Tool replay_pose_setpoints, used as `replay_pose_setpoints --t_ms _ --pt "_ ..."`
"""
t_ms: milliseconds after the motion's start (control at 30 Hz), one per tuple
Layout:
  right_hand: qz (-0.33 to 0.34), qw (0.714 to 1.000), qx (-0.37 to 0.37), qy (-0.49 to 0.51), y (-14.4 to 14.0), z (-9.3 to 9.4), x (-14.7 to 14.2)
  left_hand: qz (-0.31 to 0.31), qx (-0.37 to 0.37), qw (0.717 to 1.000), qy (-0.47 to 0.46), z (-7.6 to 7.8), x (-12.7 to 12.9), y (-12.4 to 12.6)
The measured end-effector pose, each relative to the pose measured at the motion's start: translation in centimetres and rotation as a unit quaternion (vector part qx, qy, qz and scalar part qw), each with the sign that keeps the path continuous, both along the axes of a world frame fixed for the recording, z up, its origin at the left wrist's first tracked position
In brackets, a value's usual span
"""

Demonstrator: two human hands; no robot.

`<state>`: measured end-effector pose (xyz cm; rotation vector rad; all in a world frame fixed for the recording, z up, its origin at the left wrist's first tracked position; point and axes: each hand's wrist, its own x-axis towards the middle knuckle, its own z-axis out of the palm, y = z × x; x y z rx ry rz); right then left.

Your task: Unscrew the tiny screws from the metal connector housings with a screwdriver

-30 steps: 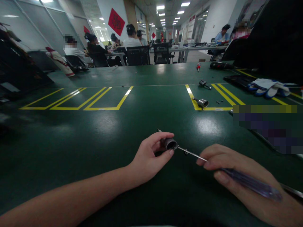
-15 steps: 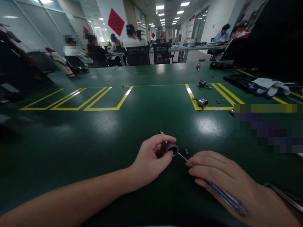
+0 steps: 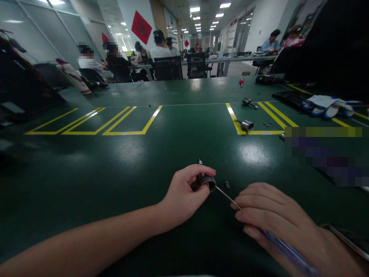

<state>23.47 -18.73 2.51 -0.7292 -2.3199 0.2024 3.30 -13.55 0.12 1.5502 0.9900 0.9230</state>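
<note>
No lettering, brand or number can be read for certain; the large red diamond-shaped hanging (image 3: 141,27) on the white pillar (image 3: 127,13) bears one dark, ornate character-like mark, too blurred to make out; the small red diamond-shaped hanging (image 3: 186,43) farther back and the small pale label (image 3: 265,133) on the yellow tape outline (image 3: 252,132) are likewise illegible.

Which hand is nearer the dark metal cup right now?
Left: the left hand grips the metal cup. The right hand is apart from it, to its right and closer to the camera, holding a screwdriver.
</note>
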Motion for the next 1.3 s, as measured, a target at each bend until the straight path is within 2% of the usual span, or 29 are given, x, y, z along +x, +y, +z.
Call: replay_pose_setpoints --t_ms 67,133,233,333,600,767,1033,1167,1300 --pt "-0.01 0.999 -0.028 0.04 0.2 0.3 0.5 -0.022 0.002 1.0 -0.008 0.0 -0.2 0.1" --pt "-0.051 0.992 -0.086 0.073 0.4 0.3 1.0 -0.046 0.0 0.999 -0.01 0.1 -0.4 0.1" --pt "-0.117 0.972 -0.174 0.109 1.0 -0.2 1.5 -0.066 -0.01 0.998 -0.007 0.1 -0.7 0.1" --pt "-0.143 0.955 -0.227 0.127 1.6 -0.8 1.7 -0.077 -0.018 0.997 -0.007 0.1 -0.7 0.1" --pt "-0.133 0.947 -0.264 0.124 1.7 -0.8 1.5 -0.052 -0.033 0.997 -0.045 0.2 -0.5 0.0" --pt "-0.125 0.955 -0.25 0.099 1.3 -0.6 1.5 -0.059 -0.03 0.996 -0.052 0.6 -0.5 -0.1" --pt "-0.086 0.97 -0.212 0.079 1.0 -0.5 1.5 -0.032 0.006 0.999 -0.036 1.0 -0.7 -0.3" --pt "-0.035 0.99 -0.105 0.091 0.6 0.3 1.6 -0.029 0.015 0.999 -0.022 0.9 -0.8 -0.2" --pt "0.003 0.999 0.0 0.049 0.0 0.4 1.5 -0.024 0.032 0.999 0.011 0.9 -0.7 -0.2"
